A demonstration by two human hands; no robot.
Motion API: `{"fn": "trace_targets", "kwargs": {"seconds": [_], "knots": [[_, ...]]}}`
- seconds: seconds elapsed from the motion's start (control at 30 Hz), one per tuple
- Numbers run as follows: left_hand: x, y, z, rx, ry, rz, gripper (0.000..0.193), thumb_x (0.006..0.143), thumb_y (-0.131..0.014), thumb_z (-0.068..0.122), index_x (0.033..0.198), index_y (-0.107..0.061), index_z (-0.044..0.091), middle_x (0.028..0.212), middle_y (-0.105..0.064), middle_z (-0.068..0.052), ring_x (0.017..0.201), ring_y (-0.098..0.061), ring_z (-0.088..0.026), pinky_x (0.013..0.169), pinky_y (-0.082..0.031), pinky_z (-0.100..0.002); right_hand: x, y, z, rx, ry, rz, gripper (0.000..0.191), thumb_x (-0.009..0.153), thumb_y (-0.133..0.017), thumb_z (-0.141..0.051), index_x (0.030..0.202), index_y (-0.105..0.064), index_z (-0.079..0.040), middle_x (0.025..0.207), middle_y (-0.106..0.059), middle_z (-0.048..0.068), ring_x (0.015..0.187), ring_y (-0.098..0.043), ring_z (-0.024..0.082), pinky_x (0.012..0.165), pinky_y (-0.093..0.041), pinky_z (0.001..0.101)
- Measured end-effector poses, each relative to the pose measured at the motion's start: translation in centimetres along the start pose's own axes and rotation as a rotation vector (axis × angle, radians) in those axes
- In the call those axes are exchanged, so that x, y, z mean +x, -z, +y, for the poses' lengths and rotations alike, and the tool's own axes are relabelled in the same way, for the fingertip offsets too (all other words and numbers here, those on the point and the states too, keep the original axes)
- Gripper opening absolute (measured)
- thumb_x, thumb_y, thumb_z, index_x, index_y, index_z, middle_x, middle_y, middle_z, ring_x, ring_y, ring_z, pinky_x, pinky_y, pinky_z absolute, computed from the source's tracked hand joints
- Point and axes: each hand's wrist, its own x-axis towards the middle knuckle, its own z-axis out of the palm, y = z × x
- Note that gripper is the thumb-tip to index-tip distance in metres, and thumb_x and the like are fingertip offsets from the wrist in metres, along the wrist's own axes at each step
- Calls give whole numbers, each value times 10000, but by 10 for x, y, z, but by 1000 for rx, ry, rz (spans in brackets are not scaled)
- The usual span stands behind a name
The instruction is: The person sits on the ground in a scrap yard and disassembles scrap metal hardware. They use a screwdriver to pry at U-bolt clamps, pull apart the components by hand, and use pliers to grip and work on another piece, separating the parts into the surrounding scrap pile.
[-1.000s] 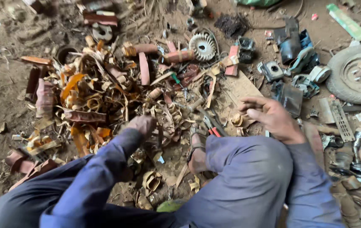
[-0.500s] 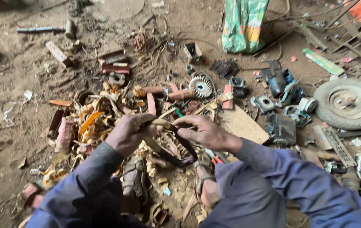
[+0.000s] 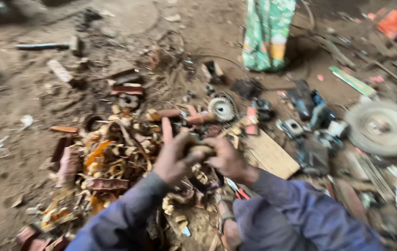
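Both hands, left hand [image 3: 173,160] & right hand [image 3: 224,158], grip curled rusty scrap piece [image 3: 201,149].

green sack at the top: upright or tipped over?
Upright. The green sack stands on the dirt floor behind the scrap pile, its sides running vertical; its top is cut off by the frame edge.

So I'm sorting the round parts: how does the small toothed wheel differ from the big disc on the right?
The toothed wheel is much smaller than the big disc. The wheel's rim has ridged teeth; the disc's rim looks smooth. The wheel sits among the scrap close to the heap, just beyond the left hand and right hand, while the disc lies apart at the right edge. Both are round, pale grey, and lie flat on the dirt.
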Motion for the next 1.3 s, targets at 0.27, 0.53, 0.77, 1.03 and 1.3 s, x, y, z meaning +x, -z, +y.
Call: {"fn": "trace_targets", "kwargs": {"seconds": [0.27, 0.53, 0.77, 1.03, 1.3], "knots": [[-3, -9, -10, -217, -15, -92, 317, 900, -706, 26, 1058, -431, 27, 944, -658, -67, 905, -711, -117, 796, -593, -273, -10, 32, 13, 830, -159, -57, 310, 1011, -608, -169, 1226, -619, 53, 993, -728, 132, 888, -713, 219, 807, -592, 372], [8, -4, -23, -164, -111, -63, 364, 901, -780, 48, 1061, -456, 8, 941, -629, -98, 918, -634, -135, 805, -549, -294, -8, 41, 23, 227, 165, 96, 115, 941, -733, 12, 1043, -756, 61, 986, -783, 159, 877, -734, 197, 811, -606, 336], [17, 5, -30, -419, -261, 95, 255, 904, -706, 70, 986, -469, 21, 1251, -615, 8, 1001, -681, -104, 842, -586, -279, 1, 33, 1, -203, 122, 234, 231, 784, -775, -26, 1015, -771, -29, 937, -767, 69, 814, -727, 157, 728, -599, 299], [15, 6, -18, -186, -91, 201, 312, 904, -758, 45, 1148, -564, 18, 973, -633, -141, 853, -635, -132, 758, -574, -290, 14, 12, -21, -709, 265, 418, 104, 886, -760, -102, 988, -768, -87, 910, -781, 45, 803, -750, 133, 719, -602, 279], [14, 0, -29, -27, -190, 214, 279, 902, -787, 122, 1012, -568, -13, 865, -692, -123, 802, -690, -163, 729, -578, -318, 20, 13, -20, -708, 535, 223, 306, 820, -669, -16, 1116, -741, -44, 1045, -769, 115, 935, -756, 220, 836, -607, 324]]}}
